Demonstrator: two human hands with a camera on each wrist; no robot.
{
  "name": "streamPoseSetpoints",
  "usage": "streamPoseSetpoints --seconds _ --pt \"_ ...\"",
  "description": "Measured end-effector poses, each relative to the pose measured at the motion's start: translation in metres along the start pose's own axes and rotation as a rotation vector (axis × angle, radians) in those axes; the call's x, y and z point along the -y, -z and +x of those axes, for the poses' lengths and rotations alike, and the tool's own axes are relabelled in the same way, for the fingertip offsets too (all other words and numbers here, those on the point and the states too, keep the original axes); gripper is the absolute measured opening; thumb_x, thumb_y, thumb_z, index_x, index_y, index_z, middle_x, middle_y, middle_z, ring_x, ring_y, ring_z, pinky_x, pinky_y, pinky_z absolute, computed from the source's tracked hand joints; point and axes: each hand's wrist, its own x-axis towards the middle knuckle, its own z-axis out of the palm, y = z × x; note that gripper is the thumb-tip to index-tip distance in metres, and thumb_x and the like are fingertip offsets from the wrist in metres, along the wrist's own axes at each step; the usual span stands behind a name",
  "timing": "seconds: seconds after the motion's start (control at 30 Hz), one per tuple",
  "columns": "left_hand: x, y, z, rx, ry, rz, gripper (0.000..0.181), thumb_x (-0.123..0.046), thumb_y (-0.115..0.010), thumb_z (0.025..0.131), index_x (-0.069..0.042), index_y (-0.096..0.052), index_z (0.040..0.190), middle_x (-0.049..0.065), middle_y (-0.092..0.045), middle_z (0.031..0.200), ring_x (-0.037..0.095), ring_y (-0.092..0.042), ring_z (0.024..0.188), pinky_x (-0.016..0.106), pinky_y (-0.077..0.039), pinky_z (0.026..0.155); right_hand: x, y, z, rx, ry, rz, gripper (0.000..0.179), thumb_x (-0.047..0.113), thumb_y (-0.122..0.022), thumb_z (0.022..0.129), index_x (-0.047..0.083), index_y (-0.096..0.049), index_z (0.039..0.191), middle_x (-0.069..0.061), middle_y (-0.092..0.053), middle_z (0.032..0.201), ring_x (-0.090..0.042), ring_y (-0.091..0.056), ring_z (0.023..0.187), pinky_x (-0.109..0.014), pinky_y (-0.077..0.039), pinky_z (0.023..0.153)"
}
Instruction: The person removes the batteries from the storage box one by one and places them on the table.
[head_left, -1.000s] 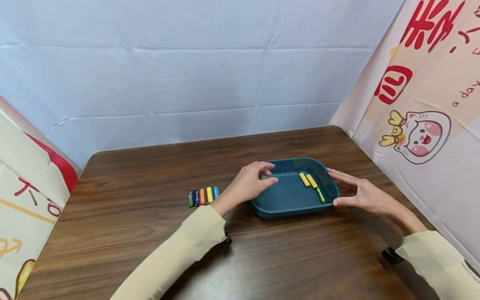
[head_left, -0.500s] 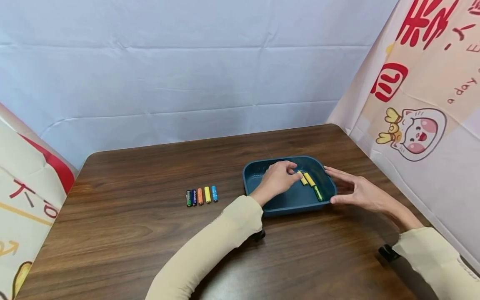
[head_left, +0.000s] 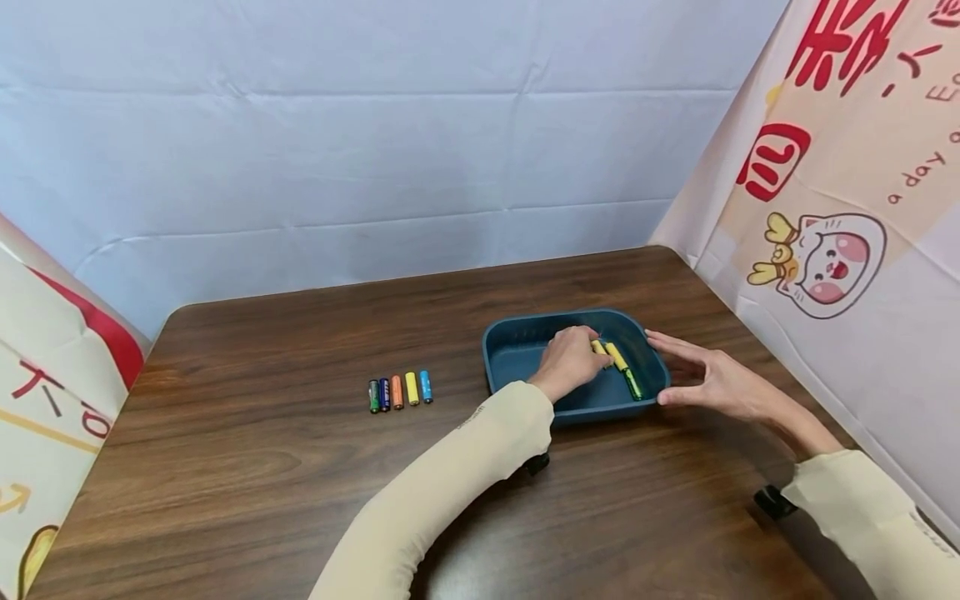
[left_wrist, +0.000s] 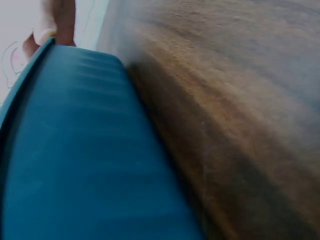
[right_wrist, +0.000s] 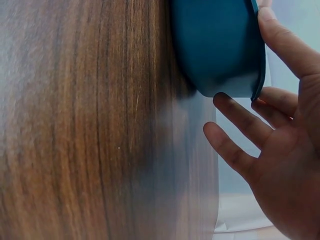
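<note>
Inside the dark blue tray [head_left: 517, 408], my left hand [head_left: 572, 358] has its thumb and fingertips on either side of a yellow battery [head_left: 598, 347], pinching it and partly covering it. Beside that lie a second yellow battery [head_left: 617, 357] and a green battery [head_left: 633, 384], near the tray's right end. My right hand [head_left: 723, 385] rests against that right end, fingers fairly straight and spread. In the right wrist view, its thumb [right_wrist: 282, 37] touches the rim while two other fingers stand apart from the wall. The left wrist view shows the tray's outer side [left_wrist: 95, 150].
Left of the tray, several batteries stand in a row on the wooden table, among them an orange battery [head_left: 397, 392] and a light blue battery [head_left: 426, 387]. A white cloth [head_left: 375, 150] hangs behind the table, and a printed cloth [head_left: 862, 192] hangs at the right.
My left hand has moved right, from over the tray's left side to the yellow battery, and its fingers have come together on it. The right hand has stayed at the tray's end.
</note>
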Motion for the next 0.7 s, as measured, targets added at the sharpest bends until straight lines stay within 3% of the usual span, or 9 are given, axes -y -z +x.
streamPoseSetpoints --seconds 0.2,0.47,0.7 --pt "0.004 -0.011 0.007 0.013 0.009 0.145 0.053 -0.039 -0.074 0.097 -0.018 -0.061 0.144 -0.001 -0.066 0.128 0.014 -0.061 0.108 0.031 -0.052 0.09 -0.001 0.003 0.002 0.002 -0.013 -0.017 0.088 0.024 -0.083 0.09 0.014 -0.034 0.163 -0.018 -0.038 0.162 -0.042 -0.055 0.132 -0.016 -0.047 0.092" --pt "0.004 -0.024 0.019 -0.019 0.059 0.215 0.056 -0.047 -0.074 0.095 -0.026 -0.061 0.145 -0.006 -0.068 0.129 0.013 -0.066 0.103 0.031 -0.054 0.084 -0.001 0.001 -0.001 0.0 -0.018 -0.013 0.088 0.024 -0.083 0.09 0.013 -0.034 0.163 -0.018 -0.038 0.162 -0.041 -0.056 0.131 -0.015 -0.046 0.092" --pt "0.006 -0.028 0.02 -0.028 0.068 0.28 0.055 -0.052 -0.074 0.093 -0.032 -0.063 0.143 -0.008 -0.07 0.121 0.013 -0.066 0.096 0.029 -0.053 0.077 -0.001 0.001 -0.001 -0.004 0.005 -0.015 0.088 0.023 -0.083 0.091 0.011 -0.033 0.163 -0.018 -0.037 0.163 -0.042 -0.056 0.131 -0.014 -0.045 0.093"
